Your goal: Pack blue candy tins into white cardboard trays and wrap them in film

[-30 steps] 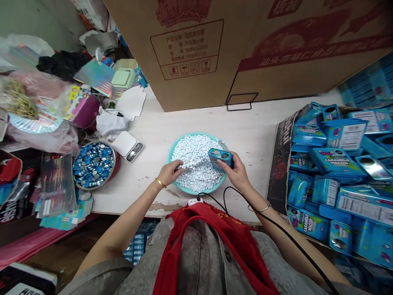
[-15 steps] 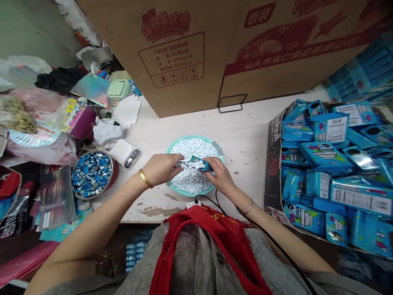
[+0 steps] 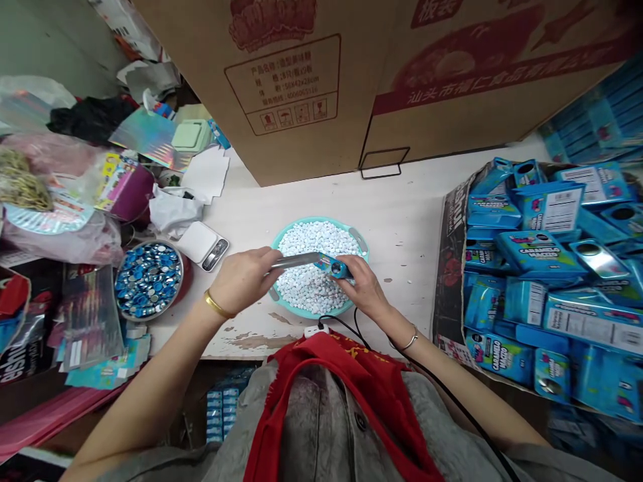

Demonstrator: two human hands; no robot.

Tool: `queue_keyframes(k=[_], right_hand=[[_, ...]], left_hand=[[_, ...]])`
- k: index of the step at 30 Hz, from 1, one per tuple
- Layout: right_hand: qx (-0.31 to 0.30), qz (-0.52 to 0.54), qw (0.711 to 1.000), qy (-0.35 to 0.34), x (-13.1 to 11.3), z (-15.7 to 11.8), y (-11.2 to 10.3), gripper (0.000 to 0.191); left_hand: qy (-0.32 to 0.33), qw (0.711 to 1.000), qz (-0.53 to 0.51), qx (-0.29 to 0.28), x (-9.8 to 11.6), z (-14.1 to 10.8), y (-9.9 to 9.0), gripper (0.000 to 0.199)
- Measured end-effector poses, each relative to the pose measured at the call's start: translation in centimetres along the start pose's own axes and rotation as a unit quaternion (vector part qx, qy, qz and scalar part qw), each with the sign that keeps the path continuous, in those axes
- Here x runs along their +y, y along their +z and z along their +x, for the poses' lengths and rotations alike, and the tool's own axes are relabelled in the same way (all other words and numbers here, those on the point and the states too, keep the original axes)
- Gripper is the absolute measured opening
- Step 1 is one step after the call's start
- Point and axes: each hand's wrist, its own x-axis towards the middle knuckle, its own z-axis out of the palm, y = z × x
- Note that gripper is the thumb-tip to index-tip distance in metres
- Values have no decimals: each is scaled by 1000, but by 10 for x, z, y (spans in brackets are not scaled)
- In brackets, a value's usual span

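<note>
My left hand (image 3: 245, 281) grips a narrow metal scoop (image 3: 294, 260), held level above a teal plastic basin (image 3: 321, 313) heaped with small white candies (image 3: 311, 288). The scoop's tip meets a small blue candy box (image 3: 332, 266), which my right hand (image 3: 362, 280) holds tilted over the basin. I cannot tell whether the scoop carries candies. Part of the basin's contents lies hidden beneath my hands.
Large cardboard cartons (image 3: 286, 87) stand beyond the white table (image 3: 402, 201). To the right, an open carton (image 3: 532, 288) holds several blue candy boxes. To the left are a digital scale (image 3: 203, 246), a tray of blue discs (image 3: 148, 281) and plastic bags (image 3: 60, 234). A black cable runs past my right wrist.
The scoop has risen from the candies and now lies level across the basin. My left hand has drawn back slightly, and the box has stayed close to the scoop's tip.
</note>
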Motion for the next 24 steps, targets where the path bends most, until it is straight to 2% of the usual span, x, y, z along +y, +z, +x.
queue_keyframes(k=[2, 4, 6, 8, 11, 14, 18, 21, 24], right_hand=[[2, 3, 1000, 15, 3, -2, -5, 36], [11, 7, 999, 43, 5, -3, -12, 35], [25, 8, 997, 70, 7, -3, -18, 34], [42, 7, 995, 90, 8, -3, -22, 33], [64, 5, 991, 117, 10, -4, -24, 33], [78, 11, 986, 148, 11, -7, -24, 34], [84, 11, 984, 160, 12, -10, -25, 34], [70, -2, 987, 142, 12, -10, -27, 33], [43, -15, 993, 113, 11, -9, -28, 32]], left_hand=[[-58, 998, -29, -21, -21, -6, 40, 25], [-99, 991, -48, -72, -29, -6, 86, 23], [-119, 984, -86, -98, -21, 3, 130, 20], [-135, 977, -146, -76, -4, 17, 166, 21], [-151, 964, -218, -28, 18, 37, 196, 25], [-151, 958, -245, -15, 20, 41, 203, 27], [-128, 936, -327, 21, 6, 27, 196, 27], [-98, 915, -387, 59, -2, 16, 180, 30], [-63, 914, -392, 80, -7, 9, 154, 33]])
